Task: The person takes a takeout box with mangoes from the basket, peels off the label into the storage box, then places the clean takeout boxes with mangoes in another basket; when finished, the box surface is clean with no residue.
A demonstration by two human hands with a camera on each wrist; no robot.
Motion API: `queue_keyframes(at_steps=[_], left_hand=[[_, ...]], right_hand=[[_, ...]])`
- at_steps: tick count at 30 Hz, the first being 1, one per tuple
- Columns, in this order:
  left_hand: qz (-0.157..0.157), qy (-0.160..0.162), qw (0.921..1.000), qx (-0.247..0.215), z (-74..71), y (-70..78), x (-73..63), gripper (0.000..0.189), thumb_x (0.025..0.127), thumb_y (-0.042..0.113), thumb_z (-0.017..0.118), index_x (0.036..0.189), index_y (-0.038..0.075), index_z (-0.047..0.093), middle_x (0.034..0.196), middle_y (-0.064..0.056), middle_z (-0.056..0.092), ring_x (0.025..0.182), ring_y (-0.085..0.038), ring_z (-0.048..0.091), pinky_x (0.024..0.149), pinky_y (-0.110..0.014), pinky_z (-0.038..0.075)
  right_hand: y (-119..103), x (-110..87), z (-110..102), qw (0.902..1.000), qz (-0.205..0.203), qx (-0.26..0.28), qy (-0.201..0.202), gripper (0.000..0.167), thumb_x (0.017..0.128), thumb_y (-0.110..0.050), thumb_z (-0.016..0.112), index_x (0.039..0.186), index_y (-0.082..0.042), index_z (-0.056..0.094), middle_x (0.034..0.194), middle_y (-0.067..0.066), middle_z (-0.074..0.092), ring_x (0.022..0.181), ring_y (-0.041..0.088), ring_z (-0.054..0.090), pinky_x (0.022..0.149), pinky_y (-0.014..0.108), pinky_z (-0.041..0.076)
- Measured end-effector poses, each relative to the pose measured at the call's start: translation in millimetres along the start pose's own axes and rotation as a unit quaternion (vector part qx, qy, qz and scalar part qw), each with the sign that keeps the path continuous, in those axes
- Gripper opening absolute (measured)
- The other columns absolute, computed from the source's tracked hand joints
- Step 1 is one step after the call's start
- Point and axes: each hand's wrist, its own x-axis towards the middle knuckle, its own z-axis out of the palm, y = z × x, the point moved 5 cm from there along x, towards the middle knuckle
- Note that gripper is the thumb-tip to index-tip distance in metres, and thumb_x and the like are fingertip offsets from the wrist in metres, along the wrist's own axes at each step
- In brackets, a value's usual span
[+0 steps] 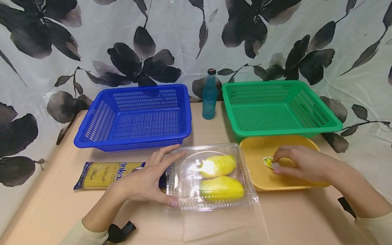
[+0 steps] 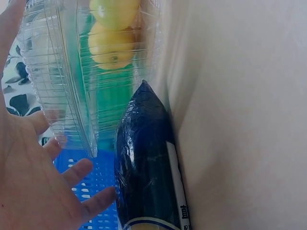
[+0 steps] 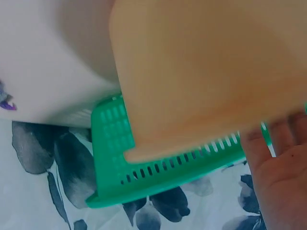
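Note:
A clear plastic clamshell box (image 1: 188, 200) with two elongated yellow fruits (image 1: 222, 188) inside sits on the table, its lid down. My left hand (image 1: 147, 178) touches the box's left side, fingers spread, with the thumb at the near corner. Under that hand lies a yellow-and-blue pasta packet (image 1: 99, 175), partly covered by it. Over the shallow yellow tray (image 1: 255, 149), my right hand (image 1: 301, 165) pinches a small white, yellow and green piece (image 1: 268, 163) like a sticker between thumb and forefinger. That piece is hidden in the right wrist view.
Behind the packet stands a blue perforated basket (image 1: 147, 124). A green basket (image 1: 260, 117) is behind the yellow tray, touching or nearly touching it. Between the baskets stands an upright blue glass bottle (image 1: 209, 98). Flower-patterned cloth (image 1: 183, 34) hangs along the table's back.

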Motion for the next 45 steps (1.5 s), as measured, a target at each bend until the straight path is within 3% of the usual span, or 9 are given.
queue_keyframes(at_steps=[9,21,30,36,41,45], left_hand=[[0.001,-0.003,1.0000,0.006,0.1,-0.4,-0.5,0.122,0.065,0.071,0.086,0.163,0.040,0.020,0.171,0.009,0.003,0.154,-0.037,0.013,0.111,-0.079,0.023],[0.003,-0.003,0.9999,0.014,-3.3,0.5,-1.8,0.121,0.066,0.069,0.087,0.164,0.038,0.022,0.170,0.010,0.003,0.154,-0.035,0.014,0.112,-0.077,0.024],[-0.003,-0.008,1.0000,0.000,-1.3,0.0,-1.7,0.122,0.066,0.069,0.086,0.164,0.040,0.019,0.170,0.013,-0.001,0.155,-0.033,0.012,0.113,-0.075,0.027],[-0.003,-0.012,0.9999,-0.003,-0.8,0.9,0.1,0.121,0.067,0.068,0.087,0.163,0.042,0.019,0.170,0.015,-0.002,0.155,-0.032,0.012,0.113,-0.074,0.027],[-0.007,-0.016,0.9998,-0.007,-0.6,1.4,-0.3,0.121,0.067,0.067,0.088,0.163,0.043,0.018,0.170,0.015,-0.004,0.156,-0.033,0.009,0.114,-0.075,0.024],[-0.007,-0.019,0.9997,-0.011,-1.6,2.1,-1.4,0.120,0.069,0.066,0.087,0.163,0.043,0.018,0.170,0.016,-0.005,0.157,-0.031,0.007,0.114,-0.072,0.028]], right_hand=[[-19,-2.3,-16,0.9971,-0.034,-0.026,0.062,0.025,0.092,-0.041,0.077,0.114,-0.032,0.071,0.110,-0.025,0.063,0.099,0.003,0.064,0.086,0.034,0.057],[-59,12.7,-15,0.9987,-0.027,0.004,0.043,0.054,0.096,-0.050,0.069,0.142,-0.024,0.058,0.136,-0.011,0.060,0.119,0.013,0.063,0.093,0.043,0.058],[-72,19.8,-11,0.9993,-0.011,0.032,0.017,0.082,0.092,-0.062,0.067,0.160,-0.030,0.035,0.161,-0.006,0.038,0.133,0.023,0.057,0.095,0.047,0.058],[-76,25.6,-7,0.9990,-0.005,0.044,-0.004,0.097,0.084,-0.069,0.071,0.163,-0.037,0.025,0.168,-0.002,0.026,0.135,0.032,0.055,0.094,0.054,0.057],[-80,30.0,0,0.9969,-0.012,0.073,-0.026,0.104,0.080,-0.067,0.076,0.163,-0.033,0.024,0.171,0.006,0.020,0.142,0.040,0.046,0.099,0.059,0.053],[-83,31.5,4,0.9963,-0.021,0.077,-0.032,0.109,0.078,-0.067,0.078,0.164,-0.032,0.021,0.172,0.008,0.016,0.145,0.043,0.041,0.100,0.062,0.051]])
